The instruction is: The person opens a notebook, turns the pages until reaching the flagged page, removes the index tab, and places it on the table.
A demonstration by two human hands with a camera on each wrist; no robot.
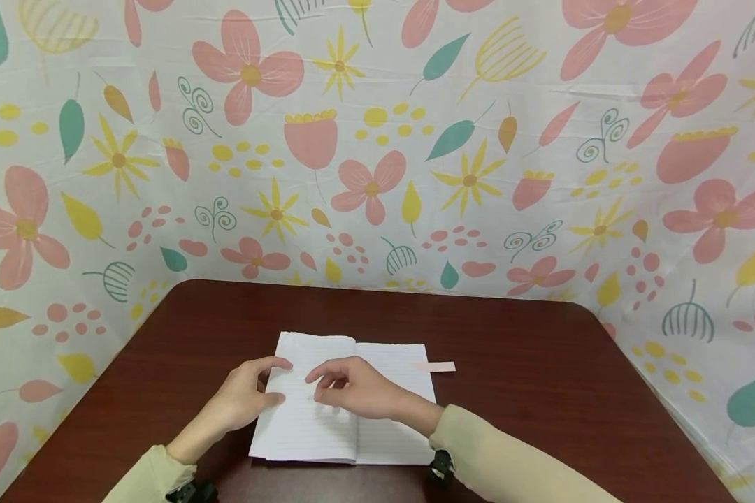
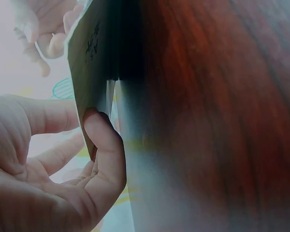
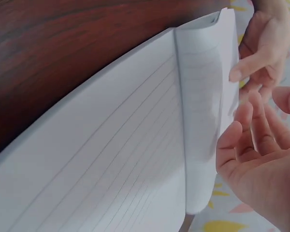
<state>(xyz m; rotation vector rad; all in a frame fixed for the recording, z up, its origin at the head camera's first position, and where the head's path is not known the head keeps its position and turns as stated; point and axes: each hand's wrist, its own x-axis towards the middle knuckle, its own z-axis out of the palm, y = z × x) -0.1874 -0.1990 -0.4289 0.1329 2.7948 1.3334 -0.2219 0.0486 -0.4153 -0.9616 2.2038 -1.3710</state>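
An open lined notebook [image 1: 390,440] lies on the table, its white pages facing up. My left hand [image 1: 239,395] grips the left edge of the notebook, with its thumb and fingers on either side. In the left wrist view the cover [image 2: 89,63], with small dark handwriting, is lifted off the table and a curled finger [image 2: 106,145] presses on it. My right hand [image 1: 368,391] hovers over the left page, its fingers loosely curved. Nothing shows between those fingers in the right wrist view, where the page [image 3: 200,116] near the spine bulges upward.
A pale pink paper strip [image 1: 442,367] sticks out past the right page's edge. The dark red-brown wooden table [image 1: 541,391] extends around the notebook. A flower-printed cloth [image 1: 371,140] hangs behind and at both sides. Dark devices [image 1: 442,464] are worn on both wrists.
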